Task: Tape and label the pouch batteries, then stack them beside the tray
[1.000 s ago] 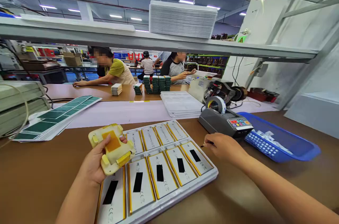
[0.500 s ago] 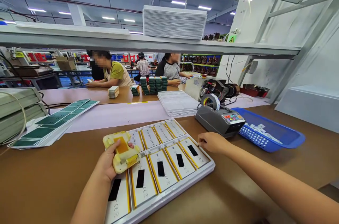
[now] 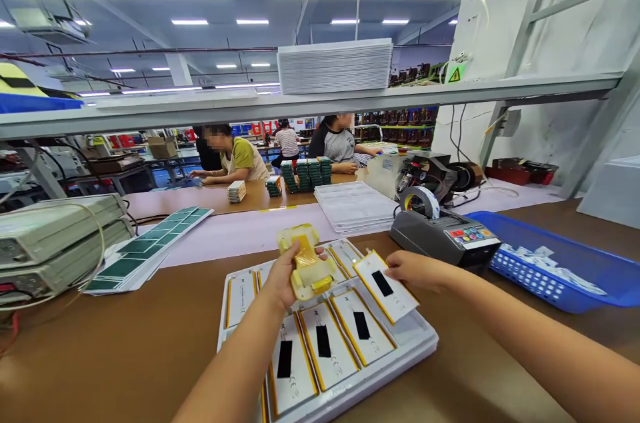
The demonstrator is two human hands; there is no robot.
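Note:
My left hand (image 3: 283,283) is closed around a pale yellow plastic fixture (image 3: 306,263) with amber tape on it, held above the tray. In my right hand (image 3: 417,268), the fingers pinch the right edge of a flat white battery pouch cell (image 3: 386,286) with yellow edges and a black tape patch. That cell is tilted and raised from the right end of the white tray (image 3: 420,343). Several more cells lie in the tray's pockets; the front ones, such as one battery cell (image 3: 345,363), bear black patches. My left forearm hides part of the tray.
A grey tape dispenser (image 3: 445,236) stands behind my right hand, beside a blue basket (image 3: 555,276) of white scraps. Stacked white trays (image 3: 355,206) lie farther back. Green-and-white sheets (image 3: 155,246) and grey instruments (image 3: 60,236) are at left. Co-workers sit across the bench.
My right hand has lifted the rightmost front cell out of its pocket. The fixture in my left hand has moved right over the tray. The camera view has shifted.

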